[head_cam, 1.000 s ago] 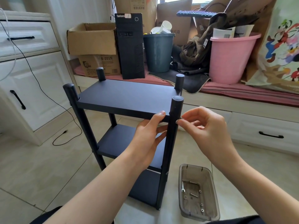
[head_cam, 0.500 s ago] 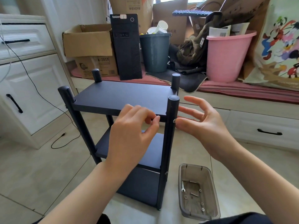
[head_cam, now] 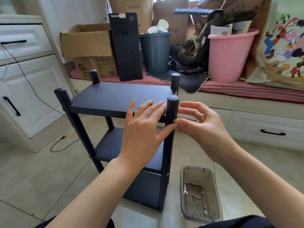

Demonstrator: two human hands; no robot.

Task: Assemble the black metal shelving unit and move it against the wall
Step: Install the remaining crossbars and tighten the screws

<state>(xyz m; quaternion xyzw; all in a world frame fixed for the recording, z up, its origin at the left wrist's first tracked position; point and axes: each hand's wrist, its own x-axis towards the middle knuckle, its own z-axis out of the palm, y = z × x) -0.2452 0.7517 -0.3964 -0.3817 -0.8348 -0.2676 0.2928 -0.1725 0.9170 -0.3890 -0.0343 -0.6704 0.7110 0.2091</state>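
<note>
— So, what lies nearest?
— A clear brown plastic tray (head_cam: 215, 216) on the floor, below the right fingers, holding a small silver wrench (head_cam: 184, 189) and loose washers.
— And the hands?
— The left hand (head_cam: 144, 130) lies spread and flat on the top board of the black metal three-tier shelving unit (head_cam: 115, 102); its thumb touches the near right post (head_cam: 170, 129). The right hand (head_cam: 202, 129) pinches something small against that post (too small to name), other fingers fanned loosely.
— Beyond the fingertips?
— A black computer tower (head_cam: 126, 46), a dark grey bin (head_cam: 155, 51) and a pink plastic bucket (head_cam: 230, 55).
</note>
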